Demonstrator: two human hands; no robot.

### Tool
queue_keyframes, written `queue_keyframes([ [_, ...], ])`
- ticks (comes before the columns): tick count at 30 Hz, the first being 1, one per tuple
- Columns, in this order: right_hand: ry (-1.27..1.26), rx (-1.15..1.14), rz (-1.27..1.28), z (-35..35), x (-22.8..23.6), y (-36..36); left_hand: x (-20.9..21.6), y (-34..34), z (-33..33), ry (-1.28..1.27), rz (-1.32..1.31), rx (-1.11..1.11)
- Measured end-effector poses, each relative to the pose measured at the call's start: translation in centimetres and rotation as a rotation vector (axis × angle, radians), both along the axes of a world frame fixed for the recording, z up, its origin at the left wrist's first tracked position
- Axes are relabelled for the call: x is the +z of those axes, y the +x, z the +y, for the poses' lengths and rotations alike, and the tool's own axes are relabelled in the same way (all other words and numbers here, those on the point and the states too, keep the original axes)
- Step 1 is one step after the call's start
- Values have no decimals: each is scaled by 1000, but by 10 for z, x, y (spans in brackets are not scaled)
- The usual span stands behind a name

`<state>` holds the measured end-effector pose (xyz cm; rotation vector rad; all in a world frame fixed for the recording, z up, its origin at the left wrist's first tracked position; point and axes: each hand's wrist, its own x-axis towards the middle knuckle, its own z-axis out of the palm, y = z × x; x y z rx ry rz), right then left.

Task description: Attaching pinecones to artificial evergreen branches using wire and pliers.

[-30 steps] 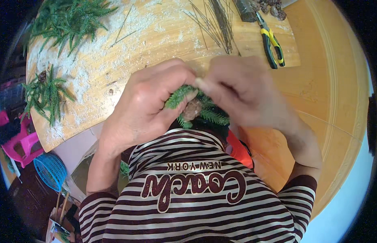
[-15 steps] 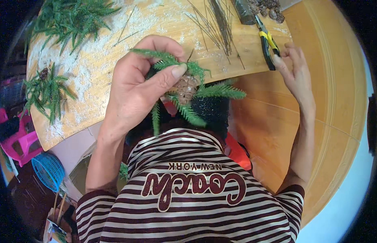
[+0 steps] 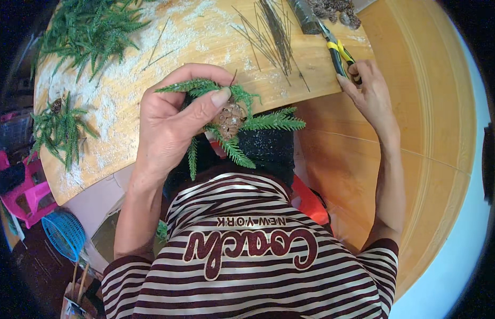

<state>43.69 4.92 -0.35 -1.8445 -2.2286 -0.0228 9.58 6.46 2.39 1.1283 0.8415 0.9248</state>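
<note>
We see that the right hand (image 3: pixel 371 97) has moved from the green sprigs (image 3: pixel 237 153) to the pliers (image 3: pixel 335 57), upper right; its fingers touch the handles, but we cannot tell if they grip. Above the centre, the left hand (image 3: pixel 173 114) clamps its fingers on sprigs and pine cone (image 3: pixel 229 122).

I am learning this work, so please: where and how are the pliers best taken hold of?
Probably by the handles, from the near right, where the right hand is: they lie near the table edge, the nose pointing away.
</note>
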Motion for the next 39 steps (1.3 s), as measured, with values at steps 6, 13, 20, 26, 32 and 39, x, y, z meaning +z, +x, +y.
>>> queue_keyframes([
  [6,-134,-161,93,-20,8,-12,-5,-2,-2,22,21,3],
  [13,-18,-30,-57,-11,3,-23,-9,0,0,37,76,29],
  [20,-180,-159,-43,-23,2,-23,-13,1,4,-13,66,72],
  [26,-114,-164,88,-25,-11,-34,-15,1,8,-67,69,81],
  [32,-59,-170,186,-19,-21,-42,-17,0,11,-105,24,93],
  [39,-28,-242,107,-20,-24,-31,-15,-14,14,-127,-51,5],
])
